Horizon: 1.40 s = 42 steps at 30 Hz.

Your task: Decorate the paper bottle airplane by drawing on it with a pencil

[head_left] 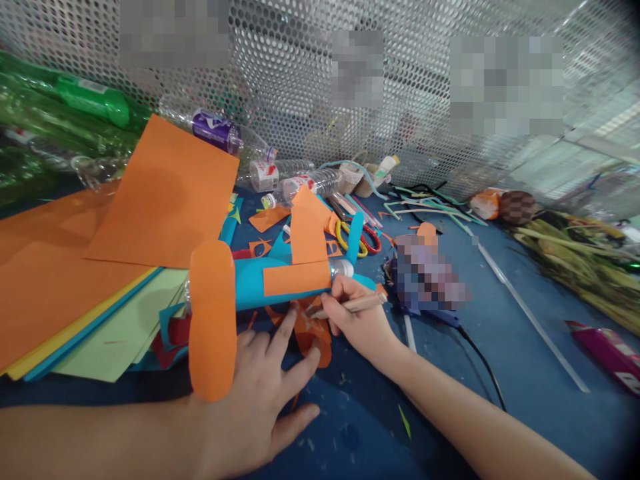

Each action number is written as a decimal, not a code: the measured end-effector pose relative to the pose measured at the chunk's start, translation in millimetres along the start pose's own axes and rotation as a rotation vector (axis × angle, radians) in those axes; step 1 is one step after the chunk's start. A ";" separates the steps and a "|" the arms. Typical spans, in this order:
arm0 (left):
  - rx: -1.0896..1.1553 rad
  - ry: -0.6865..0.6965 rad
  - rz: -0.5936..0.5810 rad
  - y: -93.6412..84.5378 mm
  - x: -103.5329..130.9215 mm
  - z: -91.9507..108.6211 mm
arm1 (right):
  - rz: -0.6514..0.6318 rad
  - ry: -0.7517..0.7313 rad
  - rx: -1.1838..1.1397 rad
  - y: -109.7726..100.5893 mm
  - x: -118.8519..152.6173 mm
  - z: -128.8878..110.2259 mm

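Observation:
A plastic bottle wrapped in blue paper (250,283) lies sideways at the centre, with orange pieces attached and a rounded orange strip (213,320) across its left end. My left hand (275,380) is spread just below it, fingertips on a small orange piece (317,343) that lies partly under the bottle. Pinched in my right hand (355,313) is a pen (364,303), its tip over that orange piece. Part of the piece is hidden by the bottle and my fingers.
Orange sheets (175,200) and coloured paper lie left. Plastic bottles (215,130) line the mesh wall. Scissors (367,239), straws (430,203), a corded blue tool (435,315), a clear stick (530,313), dry leaves (580,267) and a magenta packet (607,353) are rightward.

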<state>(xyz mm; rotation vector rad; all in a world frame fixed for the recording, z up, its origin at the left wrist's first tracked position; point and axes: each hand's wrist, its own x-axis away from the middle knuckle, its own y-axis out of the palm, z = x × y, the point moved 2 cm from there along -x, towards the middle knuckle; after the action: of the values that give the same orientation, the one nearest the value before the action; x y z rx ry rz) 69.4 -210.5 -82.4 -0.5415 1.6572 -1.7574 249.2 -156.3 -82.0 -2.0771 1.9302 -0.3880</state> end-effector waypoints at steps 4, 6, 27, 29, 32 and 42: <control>0.003 -0.005 -0.001 -0.1 0.1 -0.4 | -0.010 0.005 -0.005 0.3 -0.8 -1.2; 0.013 -0.001 0.000 0.7 0.1 -0.6 | -0.013 0.008 -0.015 0.3 -1.1 -1.9; 0.022 -0.009 -0.030 -3.1 -1.1 0.2 | -0.028 0.017 -0.012 -0.4 -0.1 -3.0; 0.021 -0.010 -0.026 -3.4 -1.1 0.2 | -0.028 0.022 -0.018 0.0 -0.1 -4.0; 0.020 -0.014 -0.029 -3.7 -1.0 0.1 | -0.022 0.025 -0.024 0.2 0.1 -4.0; 0.015 -0.003 -0.023 -2.5 0.1 0.0 | -0.021 0.037 -0.008 0.4 -0.1 -4.0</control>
<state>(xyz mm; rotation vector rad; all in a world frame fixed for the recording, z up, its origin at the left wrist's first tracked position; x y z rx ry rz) 68.9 -210.6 -79.9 -0.5585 1.6404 -1.7835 247.4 -156.3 -78.5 -2.1107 1.9355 -0.4263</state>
